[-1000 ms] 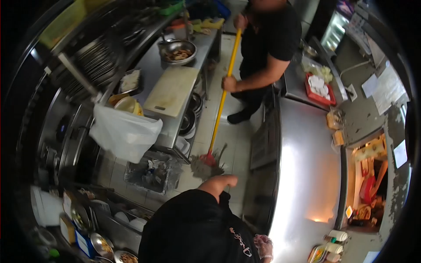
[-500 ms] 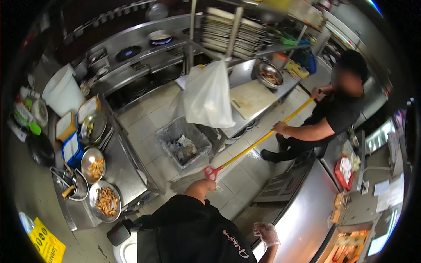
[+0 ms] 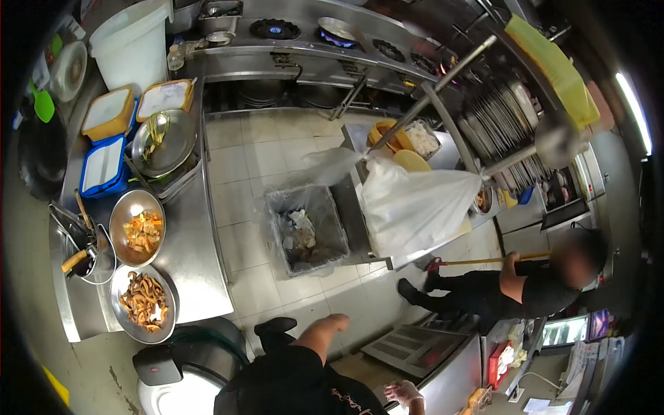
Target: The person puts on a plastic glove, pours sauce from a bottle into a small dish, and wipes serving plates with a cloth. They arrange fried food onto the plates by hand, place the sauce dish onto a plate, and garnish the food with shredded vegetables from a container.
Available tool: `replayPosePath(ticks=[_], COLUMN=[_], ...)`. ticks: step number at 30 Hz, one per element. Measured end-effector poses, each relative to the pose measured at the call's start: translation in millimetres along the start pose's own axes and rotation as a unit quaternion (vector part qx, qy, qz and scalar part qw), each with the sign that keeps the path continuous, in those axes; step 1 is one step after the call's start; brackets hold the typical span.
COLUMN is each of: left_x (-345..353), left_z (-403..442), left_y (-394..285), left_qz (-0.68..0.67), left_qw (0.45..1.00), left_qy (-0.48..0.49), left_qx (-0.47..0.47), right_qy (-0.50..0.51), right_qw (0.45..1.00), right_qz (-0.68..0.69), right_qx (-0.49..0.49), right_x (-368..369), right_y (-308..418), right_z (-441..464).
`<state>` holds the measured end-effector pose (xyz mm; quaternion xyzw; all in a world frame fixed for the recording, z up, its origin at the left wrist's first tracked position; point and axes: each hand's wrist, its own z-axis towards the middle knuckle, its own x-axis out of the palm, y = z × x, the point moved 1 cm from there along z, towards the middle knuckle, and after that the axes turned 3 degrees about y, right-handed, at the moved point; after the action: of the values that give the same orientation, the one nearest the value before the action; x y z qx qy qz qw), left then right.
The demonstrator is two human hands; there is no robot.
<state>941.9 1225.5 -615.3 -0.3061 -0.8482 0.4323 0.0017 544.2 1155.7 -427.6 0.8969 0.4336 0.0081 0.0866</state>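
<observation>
My left hand [image 3: 337, 323] is held out over the tiled floor, below the lined bin, its fingers curled together with nothing visible in them. My right hand [image 3: 403, 393], in a clear plastic glove, is near the bottom edge beside the steel-topped counter; its fingers are apart and it holds nothing. A grey bin [image 3: 308, 238] with a clear liner and some waste inside stands ahead of my left hand. To its right, a white plastic bag [image 3: 415, 207] hangs from the rack post.
A co-worker [image 3: 512, 283] at right holds a yellow-handled floor tool [image 3: 477, 261]. On the left counter [image 3: 197, 270] are bowls of mushrooms [image 3: 144, 302] and cut vegetables [image 3: 144, 232]. A stove [image 3: 339, 31] has lit burners. A white-lidded appliance [image 3: 176, 394] stands at lower left.
My view has turned right and moved toward the counter and stove. The co-worker's floor tool has been drawn back from near my left hand to beside their feet.
</observation>
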Motion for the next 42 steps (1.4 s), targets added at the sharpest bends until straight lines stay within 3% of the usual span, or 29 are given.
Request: replayPosePath(ticks=[3,6,7,9,10,11,13,14,16,17,18,19,20,22,23,25,26,27,30,33,36,38,39,42], left_x=[22,38,40,44,42,39,50,60,60,53,45,41,37,30,26,19,18,18,15,12,14,26,31,43], left_z=[16,29,28,21,16,7,2,14,29,31,32,11,0,-12,-15,-24,-27,-30,-44,-56,-49,-46,-38,-7], left_y=[-2,13,19,29,37,45,78,109,111,110,108,111,114,133,140,148,157,163,166,145,99,58,42,14], left_qz=[-0.017,-0.053,-0.084,-0.151,-0.202,-0.250,-0.271,-0.243,-0.087,0.003,0.115,-0.022,-0.003,0.019,0.083,0.206,0.276,0.341,0.496,0.512,0.428,0.274,0.191,0.227], left_qw=[0.998,0.996,0.994,0.988,0.979,0.968,0.941,0.911,0.968,0.995,0.989,0.992,0.992,0.989,0.984,0.961,0.946,0.924,0.832,0.823,0.887,0.958,0.980,0.973], left_qy=[0.062,0.078,0.063,0.031,0.006,-0.015,-0.088,-0.134,-0.054,0.008,0.092,0.011,0.031,0.058,0.086,0.138,0.154,0.171,0.236,0.212,0.174,0.087,0.033,0.040], left_qx=[0.010,-0.001,-0.011,-0.029,0.000,0.029,0.181,0.305,0.229,0.099,-0.019,-0.123,-0.125,-0.135,-0.133,-0.125,-0.074,-0.022,0.077,0.123,0.015,-0.026,-0.044,-0.004], right_qy=[0.046,0.131,-0.007,-0.048,-0.070,-0.079,-0.085,-0.091,-0.114,-0.068,-0.040,-0.012,0.001,-0.101,-0.168,-0.202,-0.219,-0.320,-0.437,-0.451,-0.412,-0.379,-0.323,-0.254], right_qw=[0.996,0.957,0.992,0.998,0.989,0.973,0.990,0.993,0.976,0.988,0.987,0.982,0.997,0.969,0.957,0.938,0.920,0.883,0.805,0.767,0.746,0.738,0.714,0.735], right_qz=[0.012,0.228,0.107,-0.039,-0.107,-0.208,-0.088,-0.016,0.162,-0.055,-0.100,-0.145,-0.021,-0.120,-0.110,0.016,0.077,-0.016,-0.037,0.084,0.195,0.217,0.342,0.340], right_qx=[0.073,0.120,0.073,-0.029,-0.079,-0.064,-0.073,-0.077,-0.087,-0.129,-0.122,-0.118,-0.070,-0.189,-0.208,-0.281,-0.315,-0.343,-0.398,-0.448,-0.485,-0.514,-0.519,-0.529], right_x=[-37,-17,40,37,34,56,72,77,82,76,67,57,52,79,87,69,60,61,51,51,67,75,90,106], right_y=[-17,-15,32,32,28,53,80,82,65,56,47,37,26,48,51,7,-8,-12,-43,-62,-64,-68,-74,-62], right_z=[37,32,-33,-21,-17,-44,-50,-50,-47,-33,-8,15,32,-27,-45,-21,-11,-31,-43,-44,-39,-17,17,36])
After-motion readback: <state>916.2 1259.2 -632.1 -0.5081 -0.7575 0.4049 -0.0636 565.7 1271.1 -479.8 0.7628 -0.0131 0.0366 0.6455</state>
